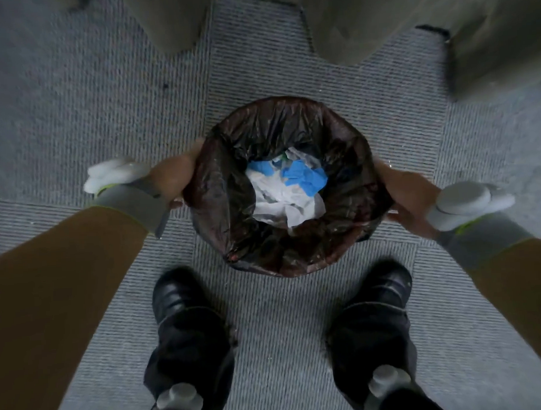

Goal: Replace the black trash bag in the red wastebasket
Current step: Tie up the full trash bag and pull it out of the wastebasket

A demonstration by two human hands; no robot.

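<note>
A round wastebasket [297,270] stands on the carpet right in front of my feet, seen from straight above. A thin black trash bag [230,188] lines it and folds over the rim, with the red showing faintly through. Inside lies crumpled white paper [278,204] and a blue glove [305,176]. My left hand [175,178] grips the bag-covered rim on the left side. My right hand [403,194] grips the rim on the right side. The fingers of both hands are hidden under the rim.
Grey ribbed carpet tiles [287,69] cover the floor all around. Beige curtain or fabric folds [378,14] hang at the top, just beyond the basket. My two black shoes [186,306] stand close below the basket.
</note>
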